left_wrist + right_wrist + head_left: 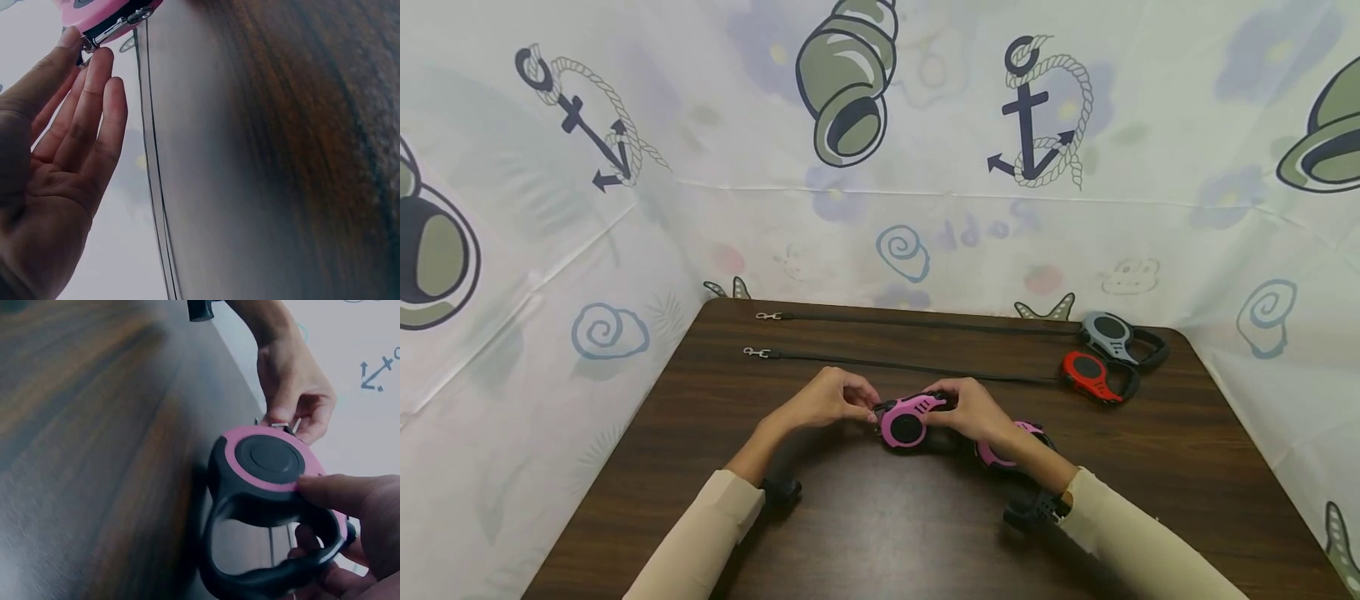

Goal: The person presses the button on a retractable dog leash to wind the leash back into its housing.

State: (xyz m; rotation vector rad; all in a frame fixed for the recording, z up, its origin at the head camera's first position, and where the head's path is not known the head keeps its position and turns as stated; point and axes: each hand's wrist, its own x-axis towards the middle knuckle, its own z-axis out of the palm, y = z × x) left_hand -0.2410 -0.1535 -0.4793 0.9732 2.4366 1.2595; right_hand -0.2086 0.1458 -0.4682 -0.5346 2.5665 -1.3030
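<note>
A pink and black retractable dog leash (904, 428) is held just above the table, at the middle of the head view. My right hand (973, 408) grips its casing, thumb on the pink face and fingers behind, as the right wrist view shows. At the other end, my left hand (833, 397) pinches the leash's metal clip (119, 26) between thumb and fingertips. The black loop handle (234, 582) points away from the left hand. Beneath my right forearm lies a second pink leash (987, 455), partly hidden by the arm.
A grey leash (1106, 327) and a red leash (1082, 372) lie at the back right of the brown table (880, 533). Their black straps (917, 364) stretch left, ending in metal clips (756, 352). Patterned cloth (737, 233) hangs behind and at both sides.
</note>
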